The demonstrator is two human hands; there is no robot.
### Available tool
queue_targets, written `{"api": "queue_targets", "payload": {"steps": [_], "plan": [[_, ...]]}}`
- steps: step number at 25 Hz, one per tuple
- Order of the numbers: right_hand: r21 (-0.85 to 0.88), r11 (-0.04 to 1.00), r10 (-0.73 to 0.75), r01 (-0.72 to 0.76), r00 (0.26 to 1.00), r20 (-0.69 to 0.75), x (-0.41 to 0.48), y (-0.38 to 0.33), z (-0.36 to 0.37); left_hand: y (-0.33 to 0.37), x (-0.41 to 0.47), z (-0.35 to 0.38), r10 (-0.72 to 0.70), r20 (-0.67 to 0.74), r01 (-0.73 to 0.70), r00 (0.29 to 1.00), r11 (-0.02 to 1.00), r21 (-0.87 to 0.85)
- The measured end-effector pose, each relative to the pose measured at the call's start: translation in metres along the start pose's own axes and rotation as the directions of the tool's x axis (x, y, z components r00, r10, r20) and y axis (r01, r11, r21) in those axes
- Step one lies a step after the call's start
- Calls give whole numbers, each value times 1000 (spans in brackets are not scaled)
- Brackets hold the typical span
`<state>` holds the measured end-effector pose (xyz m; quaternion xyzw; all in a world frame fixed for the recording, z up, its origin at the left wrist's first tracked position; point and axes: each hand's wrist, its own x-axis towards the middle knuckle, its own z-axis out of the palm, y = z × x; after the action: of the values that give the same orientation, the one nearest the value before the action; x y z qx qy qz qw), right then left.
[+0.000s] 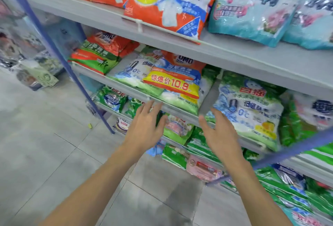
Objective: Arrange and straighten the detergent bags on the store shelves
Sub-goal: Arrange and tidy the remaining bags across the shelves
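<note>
- While the orange bag (177,74) with the yellow price band lies skewed across the white and green bags (129,74) on the middle shelf (124,87), the pile's front end juts past the shelf lip. I'd judge this pile is the one in hand.
- Just to its right, a leaning bag (250,114) slumps forward over the same lip.
- The left hand (146,124) hovers below the pile's front edge, fingers (150,105) spread wide and holding nothing.
- The right hand (219,133) is by the leaning bag's lower corner, fingers (217,115) loosely spread and empty. Whether they touch the bag, I cannot tell.
- To do it well, I'd take the orange bag by both sides and lift rather than drag, since the slick bags beneath could slide off. Then square it to the lip and push the leaning bag back.
- Above, the top shelf (234,54) carries teal bags (252,9); below is the grey tiled floor (45,144).
</note>
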<state>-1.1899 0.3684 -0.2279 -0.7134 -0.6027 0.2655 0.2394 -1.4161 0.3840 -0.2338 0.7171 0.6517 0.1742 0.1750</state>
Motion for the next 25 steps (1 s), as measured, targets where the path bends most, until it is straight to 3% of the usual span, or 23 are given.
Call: {"api": "queue_targets", "payload": {"steps": [7, 12, 14, 17, 19, 21, 23, 25], "plan": [[122, 991, 67, -61, 997, -49, 97, -14, 43, -41, 119, 8, -9, -43, 8, 999, 1000, -16], [351, 910, 255, -223, 966, -47, 171, -30, 68, -57, 185, 24, -106, -105, 89, 989, 983, -159], [423, 859, 331, -289, 943, -28, 190, -37, 71, -58, 203, 27, -208, -80, 173, 975, 932, -319], [492, 835, 309, -247, 950, -47, 196, -34, 75, -69, 213, 22, -298, 30, 261, 954, 779, -569], [528, 820, 288, -221, 956, -48, 180, -20, 73, -77, 204, 16, -297, 134, 313, 946, 717, -622], [529, 795, 319, -297, 946, 53, 156, -7, 74, -90, 190, 14, -351, 281, 448, 893, 643, -621], [560, 731, 341, -389, 920, 194, 145, -3, 77, -101, 182, 18, -296, 489, 567, 820, 532, -629], [557, 721, 307, -412, 911, 277, 146, -9, 79, -105, 177, 19, -154, 644, 627, 750, 474, -618]]}}
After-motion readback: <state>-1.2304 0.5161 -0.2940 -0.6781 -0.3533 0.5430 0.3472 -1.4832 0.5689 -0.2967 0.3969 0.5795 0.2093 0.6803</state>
